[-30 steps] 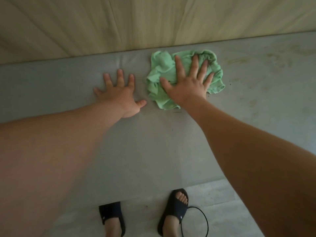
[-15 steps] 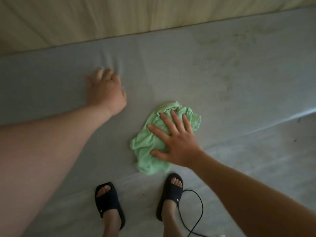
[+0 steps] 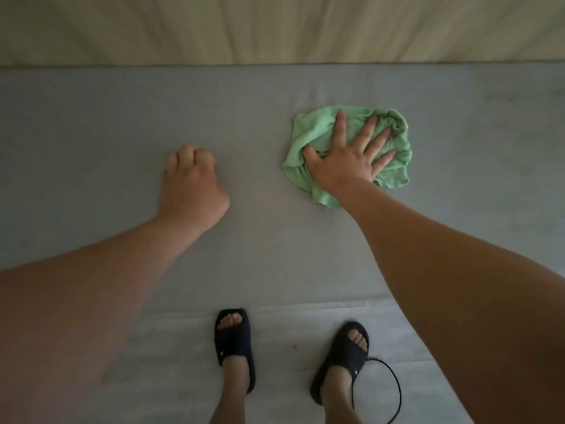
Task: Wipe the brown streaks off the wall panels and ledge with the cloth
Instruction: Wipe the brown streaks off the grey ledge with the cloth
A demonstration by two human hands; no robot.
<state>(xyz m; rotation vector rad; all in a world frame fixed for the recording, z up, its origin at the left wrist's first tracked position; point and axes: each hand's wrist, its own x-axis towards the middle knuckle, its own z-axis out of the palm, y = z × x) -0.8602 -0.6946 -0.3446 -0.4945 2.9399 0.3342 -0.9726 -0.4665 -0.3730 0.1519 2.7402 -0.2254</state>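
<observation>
Right hand flat, fingers spread, pressing green cloth to grey panel; left hand curled, empty, braced. Risk: ungripped bunched cloth could slip, smearing grime.

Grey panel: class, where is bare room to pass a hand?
Bare: between the left hand and the green cloth, above both up to the cream panel, right of the cloth. Crowded: the right hand on the cloth.
</observation>
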